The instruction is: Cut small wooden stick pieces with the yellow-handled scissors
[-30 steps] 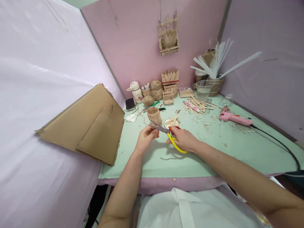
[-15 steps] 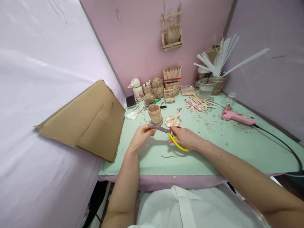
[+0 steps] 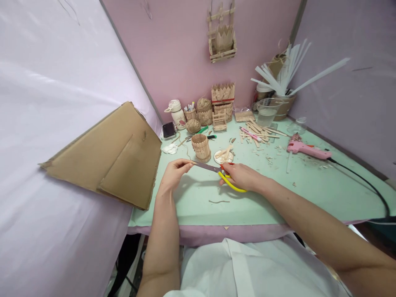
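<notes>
My right hand (image 3: 241, 176) grips a pair of scissors (image 3: 206, 166) by its handles, one yellow and one red, with the blades pointing left and looking closed together. At the blade tips, my left hand (image 3: 173, 175) is closed in a pinch. A thin strand of twine (image 3: 187, 151) runs down to its fingertips, though the pinched part is too small to see clearly. Just beyond the blades stands a round cup made of wooden sticks (image 3: 201, 148). Behind the scissors lies a round lid with white paste and sticks (image 3: 224, 156). A short twine piece (image 3: 219, 201) rests nearer me.
A cardboard sheet (image 3: 102, 161) leans at the left. Twine balls (image 3: 193, 126), a white bottle (image 3: 176, 114) and stick boxes (image 3: 223, 97) line the back. Loose wooden sticks (image 3: 256, 131) and a pink glue gun (image 3: 309, 149) with a black cord lie to the right.
My left hand has shifted slightly left, and its fingers have drawn closer together at the blade tips. The scissors stay in my right hand in nearly the same place. The view has tilted slightly.
</notes>
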Motion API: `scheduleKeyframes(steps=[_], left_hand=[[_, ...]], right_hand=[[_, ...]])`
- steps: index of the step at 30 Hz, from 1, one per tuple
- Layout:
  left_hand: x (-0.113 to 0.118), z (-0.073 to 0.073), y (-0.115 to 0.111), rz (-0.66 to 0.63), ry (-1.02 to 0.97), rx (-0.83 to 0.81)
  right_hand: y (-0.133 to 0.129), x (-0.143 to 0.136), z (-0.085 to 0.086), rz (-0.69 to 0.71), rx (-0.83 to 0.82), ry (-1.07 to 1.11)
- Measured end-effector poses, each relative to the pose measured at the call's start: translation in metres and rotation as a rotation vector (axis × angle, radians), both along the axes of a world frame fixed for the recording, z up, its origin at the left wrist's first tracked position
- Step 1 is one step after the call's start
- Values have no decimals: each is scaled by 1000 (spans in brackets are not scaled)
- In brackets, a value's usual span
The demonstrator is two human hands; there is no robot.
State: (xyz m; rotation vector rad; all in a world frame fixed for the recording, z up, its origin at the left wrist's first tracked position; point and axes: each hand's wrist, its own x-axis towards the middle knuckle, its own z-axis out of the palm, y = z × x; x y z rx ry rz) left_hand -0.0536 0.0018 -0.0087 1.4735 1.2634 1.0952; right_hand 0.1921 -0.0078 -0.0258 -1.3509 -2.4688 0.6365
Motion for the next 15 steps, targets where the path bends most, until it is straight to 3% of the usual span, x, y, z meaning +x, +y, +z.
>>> scheduleKeyframes(steps=[10, 15], left_hand=[[14, -1, -1, -28, -183, -53], [32, -6, -7, -122, -317, -160]], right_hand=[[13, 3, -10, -183, 66, 161], [8, -6, -5, -183, -41, 591]])
